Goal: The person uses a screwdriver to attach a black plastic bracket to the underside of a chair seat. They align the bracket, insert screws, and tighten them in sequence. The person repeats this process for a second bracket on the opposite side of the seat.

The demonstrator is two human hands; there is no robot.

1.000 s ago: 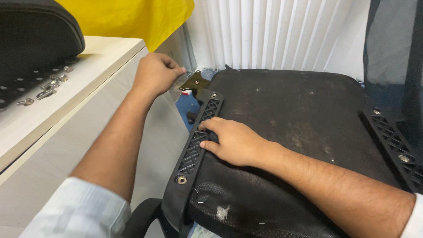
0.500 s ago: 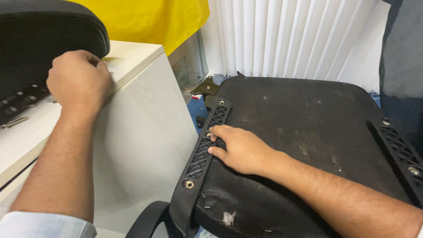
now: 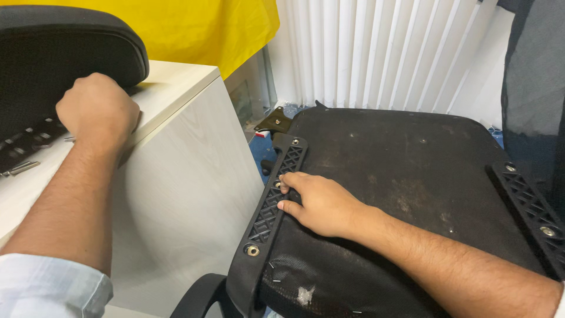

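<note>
Our left hand [image 3: 97, 112] sits far to the left, curled in a loose fist, forearm stretched away from us. Our right hand [image 3: 318, 203] lies palm down nearer centre, fingers [image 3: 289, 184] pointing left.

My left hand [image 3: 97, 112] is curled into a fist on the edge of a pale wood-grain worktop [image 3: 176, 176], beside a black padded chair back [image 3: 65, 53] lying on it. A small silver screw [image 3: 20, 169] lies near my forearm. My right hand [image 3: 321, 203] rests flat on a black latticed plastic bracket [image 3: 276, 194] along the left edge of an upturned, dusty black chair seat [image 3: 400, 176]. A yellow cloth [image 3: 206, 29] and white vertical blinds [image 3: 382, 53] hang behind.
</note>
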